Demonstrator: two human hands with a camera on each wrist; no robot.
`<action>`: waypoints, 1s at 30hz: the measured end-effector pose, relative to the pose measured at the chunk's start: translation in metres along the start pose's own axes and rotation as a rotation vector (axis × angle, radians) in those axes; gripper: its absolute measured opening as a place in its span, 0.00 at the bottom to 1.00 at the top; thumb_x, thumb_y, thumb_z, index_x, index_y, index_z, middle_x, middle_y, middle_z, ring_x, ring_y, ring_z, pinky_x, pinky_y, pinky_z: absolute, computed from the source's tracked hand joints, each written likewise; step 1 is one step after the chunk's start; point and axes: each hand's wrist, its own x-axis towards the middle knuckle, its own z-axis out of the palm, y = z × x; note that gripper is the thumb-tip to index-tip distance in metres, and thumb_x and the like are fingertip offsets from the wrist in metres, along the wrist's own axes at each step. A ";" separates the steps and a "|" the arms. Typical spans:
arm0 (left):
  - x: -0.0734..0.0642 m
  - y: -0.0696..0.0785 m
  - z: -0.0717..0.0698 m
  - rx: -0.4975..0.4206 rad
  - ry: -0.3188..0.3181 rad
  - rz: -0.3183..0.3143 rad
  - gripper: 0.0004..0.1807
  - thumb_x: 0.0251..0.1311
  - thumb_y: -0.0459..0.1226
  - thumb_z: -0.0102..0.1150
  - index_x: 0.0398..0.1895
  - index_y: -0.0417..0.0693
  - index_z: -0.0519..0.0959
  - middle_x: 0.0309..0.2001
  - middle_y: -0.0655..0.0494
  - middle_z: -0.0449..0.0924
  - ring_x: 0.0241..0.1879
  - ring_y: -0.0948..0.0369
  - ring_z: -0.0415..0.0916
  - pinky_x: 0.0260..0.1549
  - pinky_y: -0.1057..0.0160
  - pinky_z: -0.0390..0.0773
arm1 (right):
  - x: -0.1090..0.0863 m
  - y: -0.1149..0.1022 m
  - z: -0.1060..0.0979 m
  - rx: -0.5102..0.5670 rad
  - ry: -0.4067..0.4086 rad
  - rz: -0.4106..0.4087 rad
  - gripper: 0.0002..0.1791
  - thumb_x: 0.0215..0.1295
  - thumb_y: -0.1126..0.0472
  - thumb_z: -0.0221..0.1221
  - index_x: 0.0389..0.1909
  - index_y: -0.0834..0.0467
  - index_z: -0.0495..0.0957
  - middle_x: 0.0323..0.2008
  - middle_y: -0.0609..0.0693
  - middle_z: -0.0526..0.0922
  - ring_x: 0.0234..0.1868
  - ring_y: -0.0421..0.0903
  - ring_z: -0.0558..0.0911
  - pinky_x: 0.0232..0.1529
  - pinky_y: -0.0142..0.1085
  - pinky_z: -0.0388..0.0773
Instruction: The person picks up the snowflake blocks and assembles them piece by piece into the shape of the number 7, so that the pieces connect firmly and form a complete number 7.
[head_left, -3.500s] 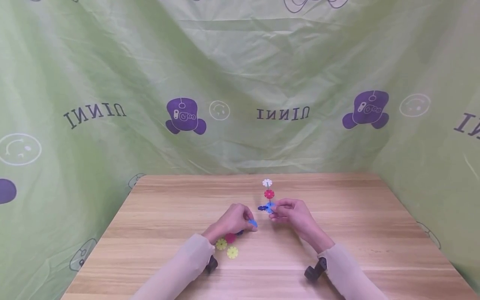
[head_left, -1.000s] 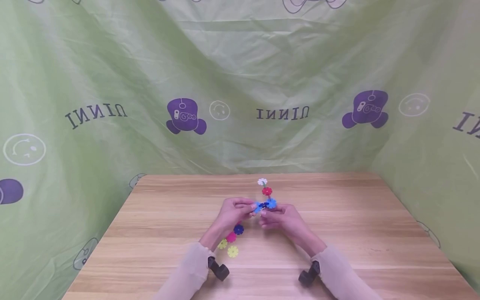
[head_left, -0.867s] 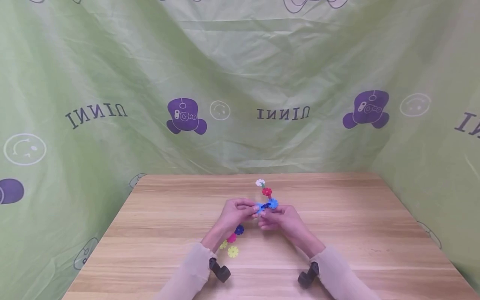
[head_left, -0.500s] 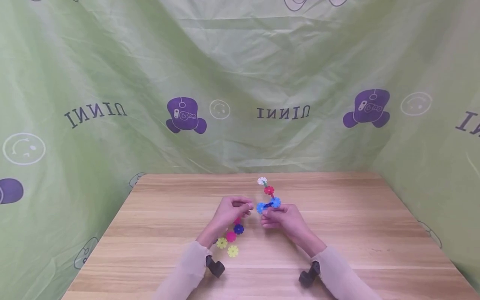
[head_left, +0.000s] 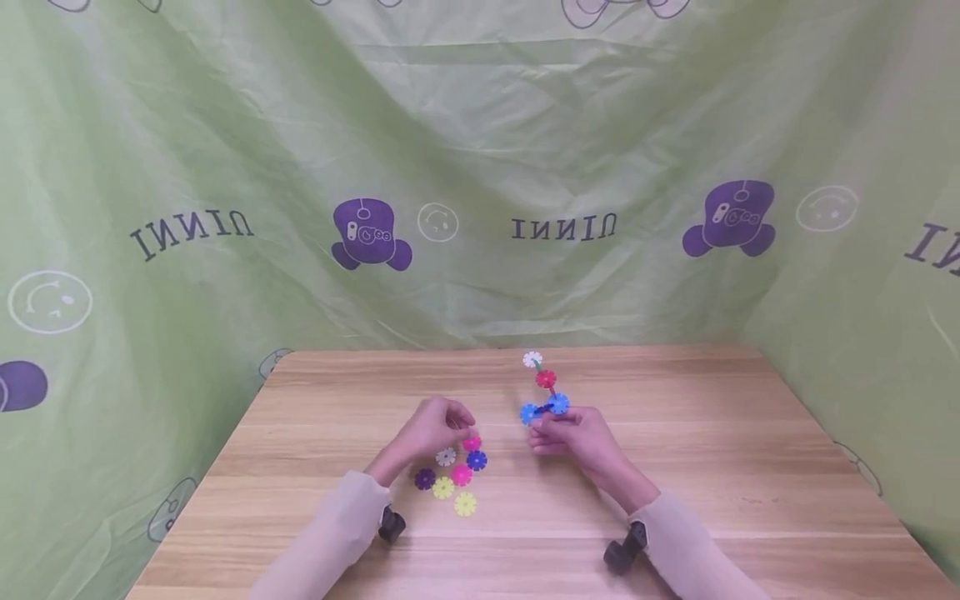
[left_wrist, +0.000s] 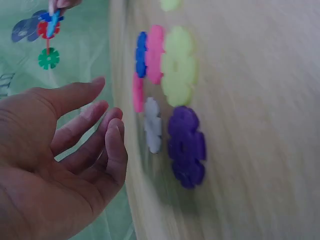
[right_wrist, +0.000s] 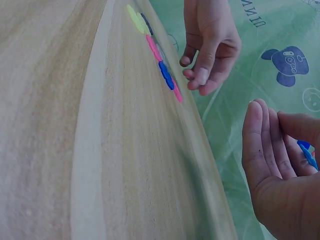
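Observation:
My right hand [head_left: 581, 437] pinches a chain of interlocking flower-shaped plastic discs by its lower end. Light blue discs [head_left: 557, 404] sit lowest with a dark blue one between them, and a red disc [head_left: 546, 379] and a white disc [head_left: 532, 359] rise above. In the left wrist view a green disc [left_wrist: 49, 58] shows as part of the chain. Loosely bent and holding nothing, my left hand [head_left: 435, 429] hovers over loose discs. Nearest to it are a pink disc [head_left: 472, 442], a white disc [left_wrist: 153, 125] and a dark blue disc [head_left: 476, 460].
More loose discs lie flat on the wooden table [head_left: 675, 483]: a purple disc [left_wrist: 186, 147], another pink disc [head_left: 461, 475] and two yellow-green discs [head_left: 465, 504]. A green printed cloth [head_left: 480, 125] hangs behind and at both sides.
Earlier my left hand brought a light blue disc to the chain, where it now sits joined. The left hand has let go and moved left over the loose discs; the right keeps the chain.

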 end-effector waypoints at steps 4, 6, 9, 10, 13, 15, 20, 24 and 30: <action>-0.003 -0.004 0.005 -0.008 -0.022 0.003 0.11 0.61 0.38 0.74 0.43 0.42 0.87 0.36 0.55 0.88 0.35 0.62 0.81 0.40 0.62 0.84 | -0.001 0.000 0.000 0.005 -0.016 0.001 0.14 0.68 0.69 0.66 0.48 0.76 0.80 0.38 0.62 0.92 0.36 0.47 0.93 0.46 0.42 0.91; -0.005 -0.005 0.007 -0.011 -0.021 0.002 0.14 0.60 0.39 0.75 0.45 0.40 0.86 0.36 0.55 0.88 0.34 0.62 0.81 0.40 0.62 0.84 | -0.001 0.000 -0.001 0.008 -0.017 0.001 0.13 0.68 0.69 0.66 0.47 0.75 0.80 0.37 0.61 0.92 0.36 0.47 0.93 0.46 0.42 0.91; -0.006 -0.007 0.009 0.004 -0.007 -0.008 0.16 0.60 0.39 0.76 0.45 0.38 0.86 0.36 0.54 0.88 0.33 0.63 0.81 0.38 0.63 0.84 | 0.000 -0.001 -0.001 0.006 -0.016 0.000 0.13 0.68 0.69 0.66 0.47 0.74 0.81 0.38 0.61 0.92 0.37 0.47 0.93 0.46 0.41 0.91; -0.006 -0.007 0.010 0.011 -0.002 -0.011 0.15 0.59 0.39 0.76 0.44 0.38 0.86 0.35 0.53 0.88 0.32 0.63 0.81 0.37 0.63 0.84 | 0.000 -0.001 -0.001 0.007 -0.011 0.003 0.12 0.68 0.69 0.66 0.47 0.74 0.81 0.37 0.61 0.92 0.37 0.47 0.92 0.46 0.41 0.91; -0.005 -0.008 0.010 0.026 0.005 -0.023 0.14 0.59 0.39 0.76 0.43 0.39 0.87 0.34 0.54 0.88 0.31 0.63 0.80 0.34 0.64 0.83 | 0.000 -0.001 -0.001 0.006 -0.008 0.005 0.12 0.69 0.69 0.66 0.47 0.74 0.81 0.38 0.61 0.92 0.37 0.47 0.92 0.46 0.41 0.91; -0.005 -0.008 0.010 0.023 0.005 -0.036 0.13 0.59 0.39 0.76 0.42 0.40 0.87 0.34 0.55 0.88 0.31 0.63 0.80 0.33 0.65 0.82 | 0.000 -0.001 -0.001 0.008 -0.005 0.008 0.12 0.69 0.69 0.65 0.48 0.74 0.81 0.38 0.61 0.92 0.38 0.48 0.92 0.47 0.42 0.91; -0.005 -0.009 0.010 -0.010 -0.014 -0.053 0.14 0.57 0.39 0.78 0.41 0.42 0.87 0.34 0.55 0.87 0.31 0.61 0.81 0.34 0.64 0.83 | -0.001 -0.003 -0.001 0.008 -0.008 0.013 0.13 0.70 0.69 0.65 0.49 0.75 0.80 0.38 0.60 0.92 0.38 0.48 0.92 0.47 0.42 0.91; -0.004 -0.008 0.011 -0.016 -0.026 -0.058 0.14 0.54 0.39 0.79 0.39 0.43 0.86 0.34 0.55 0.87 0.31 0.61 0.80 0.33 0.63 0.83 | -0.002 -0.004 -0.001 0.005 -0.010 0.013 0.14 0.70 0.69 0.64 0.49 0.76 0.79 0.38 0.60 0.92 0.38 0.47 0.92 0.47 0.41 0.91; -0.003 -0.005 0.013 -0.033 -0.023 -0.055 0.11 0.55 0.37 0.78 0.36 0.44 0.84 0.31 0.56 0.86 0.29 0.62 0.79 0.29 0.66 0.80 | -0.004 -0.005 0.000 -0.003 -0.003 0.017 0.15 0.71 0.69 0.64 0.51 0.76 0.79 0.38 0.60 0.92 0.38 0.46 0.92 0.47 0.40 0.91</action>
